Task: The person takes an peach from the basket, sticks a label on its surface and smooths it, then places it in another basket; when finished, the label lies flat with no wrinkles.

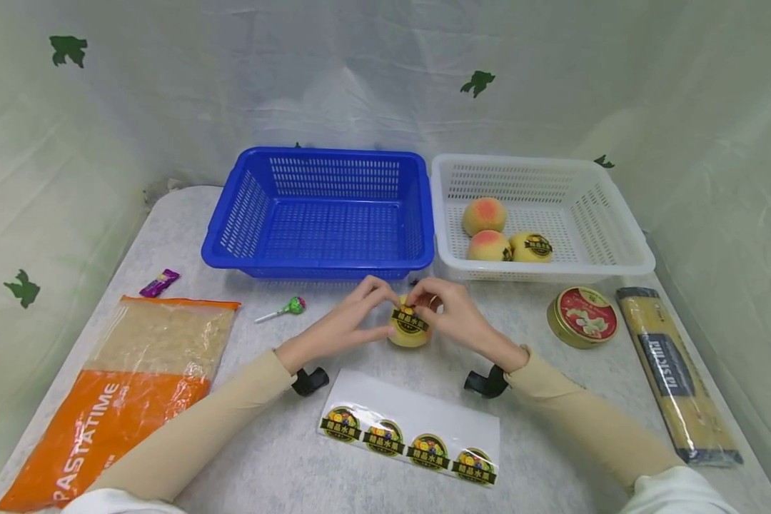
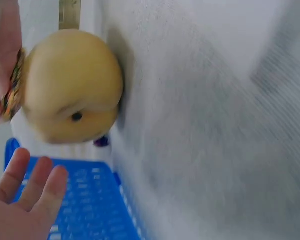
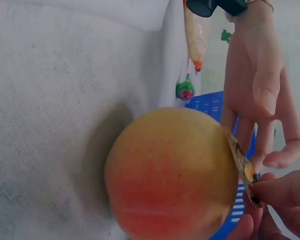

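A peach [image 1: 410, 338] rests on the table between the two hands. On it is a round black-and-gold fruit sticker [image 1: 409, 320]; in the right wrist view one edge of this sticker [image 3: 244, 167] stands away from the skin. My right hand [image 1: 450, 310] pinches that raised edge between thumb and fingertip. Beside the peach on the left, my left hand [image 1: 343, 321] has its fingers loosely spread, thumb near the fruit's side. A white sticker sheet [image 1: 417, 407] lies in front, with a row of several matching stickers along its near edge.
Behind the hands stand a blue basket [image 1: 334, 268] and a white basket [image 1: 552, 271] holding three peaches [image 1: 486, 216]. A lollipop [image 1: 295, 305], a purple-wrapped candy [image 1: 160, 283] and an orange pasta bag [image 1: 135, 400] lie left. To the right are a round tin [image 1: 583, 318] and packed spaghetti [image 1: 677, 378].
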`<state>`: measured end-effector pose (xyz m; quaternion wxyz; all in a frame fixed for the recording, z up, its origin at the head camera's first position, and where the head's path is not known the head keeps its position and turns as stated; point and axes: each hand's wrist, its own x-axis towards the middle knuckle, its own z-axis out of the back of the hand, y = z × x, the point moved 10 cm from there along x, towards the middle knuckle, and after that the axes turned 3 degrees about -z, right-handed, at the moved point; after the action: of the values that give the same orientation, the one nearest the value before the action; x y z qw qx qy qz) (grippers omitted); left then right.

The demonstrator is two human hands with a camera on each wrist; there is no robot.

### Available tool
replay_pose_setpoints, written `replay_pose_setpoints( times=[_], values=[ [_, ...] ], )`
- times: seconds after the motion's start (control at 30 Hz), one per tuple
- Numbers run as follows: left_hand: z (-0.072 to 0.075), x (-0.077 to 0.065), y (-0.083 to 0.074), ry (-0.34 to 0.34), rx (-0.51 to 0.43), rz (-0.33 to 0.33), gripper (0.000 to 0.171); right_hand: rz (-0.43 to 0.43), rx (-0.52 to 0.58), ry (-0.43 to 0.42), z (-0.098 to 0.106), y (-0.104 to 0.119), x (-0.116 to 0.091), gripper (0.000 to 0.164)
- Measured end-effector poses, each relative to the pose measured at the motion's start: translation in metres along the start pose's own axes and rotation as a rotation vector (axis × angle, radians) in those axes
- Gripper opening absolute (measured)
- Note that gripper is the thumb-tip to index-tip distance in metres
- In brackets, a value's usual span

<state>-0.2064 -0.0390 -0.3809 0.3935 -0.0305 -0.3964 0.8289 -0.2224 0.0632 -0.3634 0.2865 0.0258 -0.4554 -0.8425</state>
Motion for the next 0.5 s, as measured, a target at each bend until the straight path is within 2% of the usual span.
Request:
replay_pose_setpoints(
  times=[0.17, 0.3, 0.4, 0.5],
  values=[
    [-0.011, 0.012, 0.005, -0.021, 0.014, 0.0, 0.028, -0.003, -0.027, -0.016, 0.001, -0.007, -0.001, 0.016],
    [-0.014, 0.015, 0.008, -0.043, -0.022, -0.016, 0.025, 0.006, -0.047, -0.013, 0.001, -0.013, -0.005, 0.012],
    [-0.017, 0.016, 0.011, -0.044, -0.11, -0.006, 0.024, 0.0, -0.021, 0.062, -0.005, -0.021, -0.008, 0.021],
    [-0.018, 0.016, 0.013, -0.036, -0.243, 0.038, 0.02, -0.017, 0.072, 0.143, -0.013, -0.028, -0.011, 0.027]
  ],
)
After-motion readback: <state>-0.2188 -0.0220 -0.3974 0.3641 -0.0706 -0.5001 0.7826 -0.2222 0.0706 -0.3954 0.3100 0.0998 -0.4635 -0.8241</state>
